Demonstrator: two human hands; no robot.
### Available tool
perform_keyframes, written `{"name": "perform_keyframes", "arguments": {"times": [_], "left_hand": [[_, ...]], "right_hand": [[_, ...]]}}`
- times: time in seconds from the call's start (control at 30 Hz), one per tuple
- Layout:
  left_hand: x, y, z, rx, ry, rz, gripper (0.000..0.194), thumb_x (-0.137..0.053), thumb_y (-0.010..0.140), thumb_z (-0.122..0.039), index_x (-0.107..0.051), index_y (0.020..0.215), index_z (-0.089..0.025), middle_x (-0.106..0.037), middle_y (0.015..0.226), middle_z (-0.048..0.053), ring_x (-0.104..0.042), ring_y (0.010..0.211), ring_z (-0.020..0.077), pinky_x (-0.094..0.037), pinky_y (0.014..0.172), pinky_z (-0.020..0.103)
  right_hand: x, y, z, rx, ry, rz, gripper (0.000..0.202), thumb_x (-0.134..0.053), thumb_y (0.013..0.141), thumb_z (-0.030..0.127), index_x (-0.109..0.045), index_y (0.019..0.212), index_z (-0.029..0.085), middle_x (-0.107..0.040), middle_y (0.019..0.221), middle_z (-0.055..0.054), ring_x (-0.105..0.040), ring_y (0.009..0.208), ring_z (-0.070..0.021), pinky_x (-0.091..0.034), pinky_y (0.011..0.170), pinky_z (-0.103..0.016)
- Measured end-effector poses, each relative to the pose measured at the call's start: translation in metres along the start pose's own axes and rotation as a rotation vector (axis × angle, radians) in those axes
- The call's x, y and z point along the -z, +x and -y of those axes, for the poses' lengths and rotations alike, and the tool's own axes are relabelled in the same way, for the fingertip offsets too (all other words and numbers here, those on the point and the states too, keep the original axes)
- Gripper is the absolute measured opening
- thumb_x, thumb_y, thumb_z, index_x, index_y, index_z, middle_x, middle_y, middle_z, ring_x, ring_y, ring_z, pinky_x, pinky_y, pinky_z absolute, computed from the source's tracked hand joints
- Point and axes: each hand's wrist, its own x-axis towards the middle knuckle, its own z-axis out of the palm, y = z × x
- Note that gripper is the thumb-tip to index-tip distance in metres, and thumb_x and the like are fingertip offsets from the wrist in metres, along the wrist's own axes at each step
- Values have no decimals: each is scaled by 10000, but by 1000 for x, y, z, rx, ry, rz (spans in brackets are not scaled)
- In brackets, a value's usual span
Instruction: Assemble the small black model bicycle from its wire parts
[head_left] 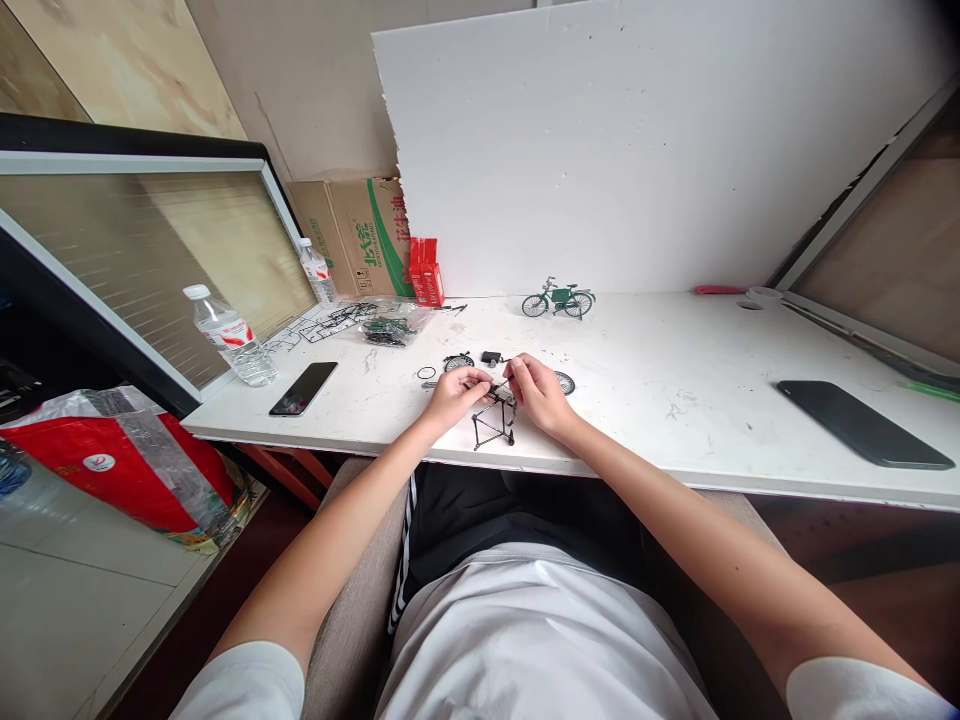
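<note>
A small black model bicycle frame (491, 433) is held near the front edge of the white table, tilted, with its upper end at my fingertips. My left hand (452, 398) pinches it at that end. My right hand (541, 395) is closed in a pinch on a thin black part, right beside the left fingertips; the fingers partly hide where the two meet. Behind my hands lie a spoked black wheel (458, 362) and a small black block-shaped part (491, 357). Another wheel (566, 383) shows partly past my right hand. A thin black ring (426, 374) lies left of my left hand.
An assembled green model bicycle (559, 298) stands at the back. Black part sprues (330, 322) and a clear bag of parts (394, 325) lie back left. Around are a phone (304, 389), water bottles (232, 335), a red box (426, 272) and a dark slab-like device (862, 422).
</note>
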Motion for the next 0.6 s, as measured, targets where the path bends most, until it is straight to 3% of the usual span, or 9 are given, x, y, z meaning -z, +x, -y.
{"name": "perform_keyframes", "arguments": {"times": [0.23, 0.4, 0.5, 0.6], "left_hand": [[2, 1, 3, 18, -23, 12, 355, -886, 788, -401, -741, 963, -129, -759, 988, 94, -741, 787, 171, -657, 836, 374], [5, 3, 9, 23, -18, 24, 410, -896, 784, -437, -760, 1019, -130, -773, 1037, 114, -766, 815, 190, -647, 863, 372], [7, 4, 13, 13, -7, 0, 397, -882, 803, -440, -765, 1029, -135, -777, 1058, 123, -773, 841, 201, -641, 863, 363], [8, 4, 14, 14, 15, -38, 369, -864, 825, -424, -764, 1041, -141, -774, 1066, 122, -777, 853, 203, -638, 856, 353]], "right_hand": [[-1, 1, -4, -20, 1, -27, 507, -401, 1064, 681, -597, 924, 235, -553, 674, 5, -528, 638, -177, -428, 634, -314], [2, 2, -4, -1, -44, -186, 549, -383, 1051, 718, -600, 888, 241, -536, 663, -4, -510, 628, -184, -415, 615, -316], [4, 3, -3, 17, -56, -296, 587, -344, 1049, 739, -531, 789, 247, -525, 672, -16, -493, 636, -187, -406, 617, -320], [4, 4, -3, 17, -76, -311, 608, -305, 1056, 737, -426, 705, 255, -493, 649, -15, -464, 623, -184, -391, 622, -323]]}}
